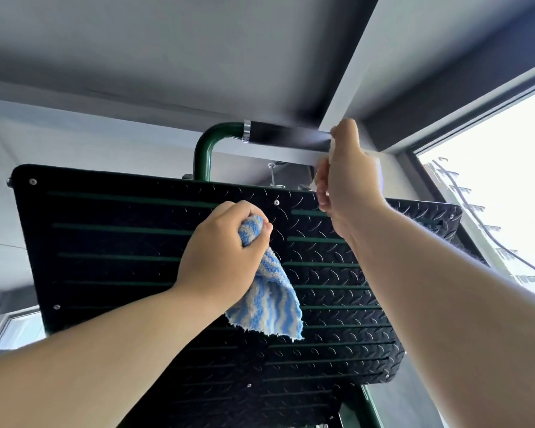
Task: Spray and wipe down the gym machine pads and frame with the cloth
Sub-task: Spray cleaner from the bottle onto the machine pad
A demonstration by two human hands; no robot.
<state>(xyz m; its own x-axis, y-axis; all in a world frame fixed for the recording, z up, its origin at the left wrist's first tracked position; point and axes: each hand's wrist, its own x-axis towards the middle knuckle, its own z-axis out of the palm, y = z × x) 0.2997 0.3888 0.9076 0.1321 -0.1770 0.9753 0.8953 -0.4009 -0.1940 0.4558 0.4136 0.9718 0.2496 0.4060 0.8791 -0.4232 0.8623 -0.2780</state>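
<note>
Black diamond-tread footplate (105,242) fills the view; no wet streaks show, so can't tell how much is wiped, prob. mid-job. Green frame tube (203,156) & black handle grip (278,135) above it likely still to do. Right hand (343,180) up by the grip, fingers curled, round what can't tell. Left hand (220,251) fingers bunch the striped cloth (269,301) at mid-plate, tail hanging.
</note>
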